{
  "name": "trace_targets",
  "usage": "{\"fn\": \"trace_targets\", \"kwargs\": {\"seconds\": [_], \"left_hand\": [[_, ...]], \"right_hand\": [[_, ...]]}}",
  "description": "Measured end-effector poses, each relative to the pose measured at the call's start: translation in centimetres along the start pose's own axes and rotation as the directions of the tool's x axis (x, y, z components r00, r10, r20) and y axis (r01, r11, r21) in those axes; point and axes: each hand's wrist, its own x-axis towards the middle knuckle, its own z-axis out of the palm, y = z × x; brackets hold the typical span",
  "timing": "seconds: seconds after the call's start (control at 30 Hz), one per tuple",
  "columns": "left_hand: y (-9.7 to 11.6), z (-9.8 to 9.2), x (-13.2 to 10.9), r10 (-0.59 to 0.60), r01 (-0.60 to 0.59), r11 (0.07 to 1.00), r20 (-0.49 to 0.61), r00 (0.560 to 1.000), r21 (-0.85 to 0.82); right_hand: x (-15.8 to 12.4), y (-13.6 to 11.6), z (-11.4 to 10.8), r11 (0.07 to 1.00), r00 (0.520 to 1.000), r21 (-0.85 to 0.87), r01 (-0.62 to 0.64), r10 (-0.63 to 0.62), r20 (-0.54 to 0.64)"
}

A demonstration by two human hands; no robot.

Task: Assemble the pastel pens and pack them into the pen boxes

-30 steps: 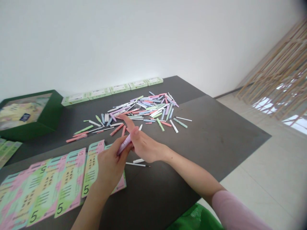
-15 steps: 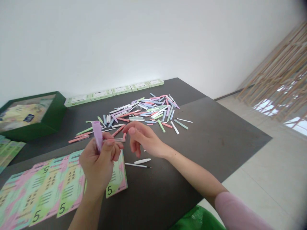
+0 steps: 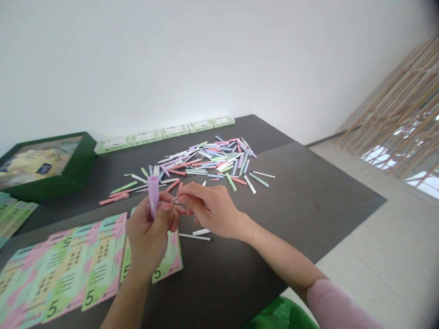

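Upright in my left hand (image 3: pixel 152 224) is a lilac pen barrel (image 3: pixel 153 196), its hollow end facing up, with my thumb and fingers wrapped around it. My right hand (image 3: pixel 214 208) is closed in a pinch beside the left fingertips, on a thin clear piece (image 3: pixel 174 200) whose kind I cannot make out. Below my right hand a white pen part (image 3: pixel 200 232) and a pen refill (image 3: pixel 197 237) lie on the dark table. Printed cards marked 5 (image 3: pixel 104 262) are fanned out at the left, one partly behind my left hand.
A heap of loose pastel pen parts (image 3: pixel 212 157) covers the middle of the table (image 3: pixel 291 192). Pale green boxes (image 3: pixel 174 131) stand in a row along the wall. A dark green box (image 3: pixel 77 164) holding packets is at the left, with more green packs (image 3: pixel 15 219) in front.
My right hand has moved in to the left hand's fingertips and now pinches a thin clear piece. The left hand, with the lilac barrel, has shifted slightly right.
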Motion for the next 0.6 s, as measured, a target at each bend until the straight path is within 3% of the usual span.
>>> {"fn": "trace_targets", "kwargs": {"seconds": [0.13, 0.27, 0.4, 0.6], "left_hand": [[-0.2, -0.9, 0.2, 0.028, -0.038, 0.939, 0.035, 0.999, 0.342], [0.4, -1.5, 0.5, 0.120, -0.148, 0.782, 0.086, 0.989, 0.606], [1.2, -1.5, 0.8, 0.194, -0.224, 0.675, 0.124, 0.973, 0.703], [1.7, -1.7, 0.7, 0.252, -0.279, 0.611, 0.152, 0.956, 0.741]], "right_hand": [[0.4, -0.7, -1.8, 0.963, 0.983, -0.220, 0.156, -0.173, -0.060], [1.1, -3.0, -4.3, 0.866, 0.970, -0.438, 0.240, -0.228, 0.081], [1.9, -4.5, -5.5, 0.725, 0.946, -0.611, 0.317, -0.198, 0.255], [2.6, -4.5, -5.4, 0.639, 0.933, -0.684, 0.352, -0.177, 0.315]]}}
